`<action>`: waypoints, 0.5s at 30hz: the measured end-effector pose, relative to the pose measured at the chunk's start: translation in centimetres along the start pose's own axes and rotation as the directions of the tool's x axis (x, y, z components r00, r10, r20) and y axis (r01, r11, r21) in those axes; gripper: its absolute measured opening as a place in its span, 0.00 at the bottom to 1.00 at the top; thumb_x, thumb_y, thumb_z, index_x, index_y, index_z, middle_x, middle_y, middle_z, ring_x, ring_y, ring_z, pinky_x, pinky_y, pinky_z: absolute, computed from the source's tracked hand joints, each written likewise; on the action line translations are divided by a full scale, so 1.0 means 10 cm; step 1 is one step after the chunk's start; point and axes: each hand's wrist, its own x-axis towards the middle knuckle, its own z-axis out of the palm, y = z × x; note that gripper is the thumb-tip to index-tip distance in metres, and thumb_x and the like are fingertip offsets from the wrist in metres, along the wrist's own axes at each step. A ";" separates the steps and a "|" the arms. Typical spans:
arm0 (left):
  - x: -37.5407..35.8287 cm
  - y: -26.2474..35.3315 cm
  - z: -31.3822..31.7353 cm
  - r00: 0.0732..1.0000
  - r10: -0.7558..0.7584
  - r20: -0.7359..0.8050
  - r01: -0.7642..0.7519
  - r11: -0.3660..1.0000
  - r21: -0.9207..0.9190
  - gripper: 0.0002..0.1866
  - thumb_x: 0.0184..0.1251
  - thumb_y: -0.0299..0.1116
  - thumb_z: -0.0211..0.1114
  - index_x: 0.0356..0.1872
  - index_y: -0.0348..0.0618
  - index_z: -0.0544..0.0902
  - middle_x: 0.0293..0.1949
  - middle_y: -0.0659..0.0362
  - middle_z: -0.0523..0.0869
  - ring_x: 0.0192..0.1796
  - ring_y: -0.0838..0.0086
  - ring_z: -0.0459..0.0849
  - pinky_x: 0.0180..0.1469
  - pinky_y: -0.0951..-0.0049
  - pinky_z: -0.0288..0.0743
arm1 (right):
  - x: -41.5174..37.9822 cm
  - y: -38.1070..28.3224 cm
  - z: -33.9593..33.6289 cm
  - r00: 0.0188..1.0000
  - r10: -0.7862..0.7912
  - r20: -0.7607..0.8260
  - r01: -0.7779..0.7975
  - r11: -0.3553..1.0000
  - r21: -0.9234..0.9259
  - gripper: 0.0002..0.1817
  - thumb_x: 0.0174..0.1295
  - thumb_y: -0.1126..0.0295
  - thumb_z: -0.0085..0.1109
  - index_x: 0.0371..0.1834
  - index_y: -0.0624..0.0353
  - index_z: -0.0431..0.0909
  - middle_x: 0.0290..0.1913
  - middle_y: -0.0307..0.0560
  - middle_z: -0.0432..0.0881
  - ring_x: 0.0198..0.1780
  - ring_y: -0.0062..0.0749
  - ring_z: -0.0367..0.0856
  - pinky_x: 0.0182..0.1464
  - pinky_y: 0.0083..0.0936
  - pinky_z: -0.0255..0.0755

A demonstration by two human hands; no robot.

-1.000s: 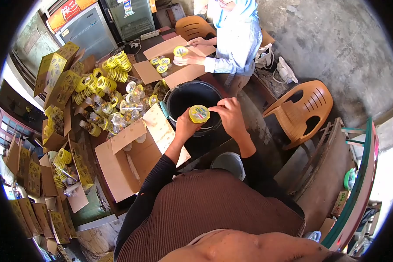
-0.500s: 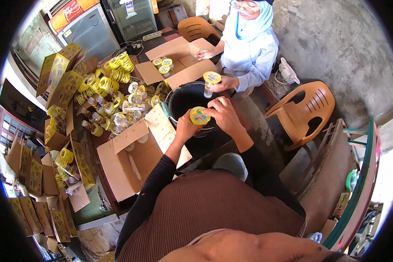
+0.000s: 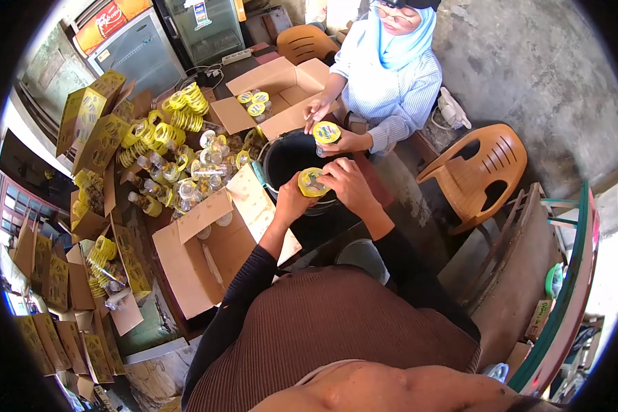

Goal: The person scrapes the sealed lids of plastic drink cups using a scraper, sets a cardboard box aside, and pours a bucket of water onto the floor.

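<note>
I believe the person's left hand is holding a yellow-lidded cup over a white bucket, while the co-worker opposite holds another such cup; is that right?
Not quite: the head view shows that the bucket is black, not white. The left hand does hold a yellow-lidded cup over it, and the co-worker opposite holds another such cup.

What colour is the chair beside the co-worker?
The chair is orange-brown, with dark slots in its backrest, clearest in the head view.
</note>
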 end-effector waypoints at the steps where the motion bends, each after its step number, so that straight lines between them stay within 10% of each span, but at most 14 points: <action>1: -0.01 0.05 -0.02 1.000 -0.019 0.000 0.019 0.999 -0.027 0.23 0.43 0.25 0.77 0.44 0.37 0.79 0.31 0.53 0.87 0.34 0.73 0.87 0.35 0.71 0.79 | 0.00 0.04 -0.03 0.999 0.039 -0.023 -0.039 0.999 0.017 0.10 0.53 0.71 0.54 0.37 0.52 0.83 0.38 0.37 0.76 0.45 0.35 0.72 0.49 0.32 0.66; 8: 0.00 0.19 -0.08 0.951 -0.289 0.106 0.307 0.921 -0.242 0.24 0.45 0.32 0.79 0.44 0.36 0.79 0.35 0.57 0.87 0.36 0.79 0.85 0.39 0.73 0.79 | -0.14 0.22 -0.30 0.966 0.223 -0.132 -0.222 0.975 0.022 0.11 0.53 0.71 0.54 0.36 0.52 0.85 0.37 0.39 0.75 0.44 0.38 0.71 0.48 0.33 0.66; 15: 0.01 0.21 -0.10 0.971 -0.232 0.054 0.238 0.930 -0.281 0.25 0.47 0.35 0.79 0.45 0.38 0.79 0.35 0.58 0.87 0.35 0.79 0.84 0.39 0.74 0.79 | -1.05 0.49 -0.05 0.752 0.603 -0.268 -0.546 0.797 0.260 0.08 0.58 0.78 0.58 0.37 0.55 0.84 0.35 0.42 0.74 0.42 0.38 0.72 0.48 0.31 0.67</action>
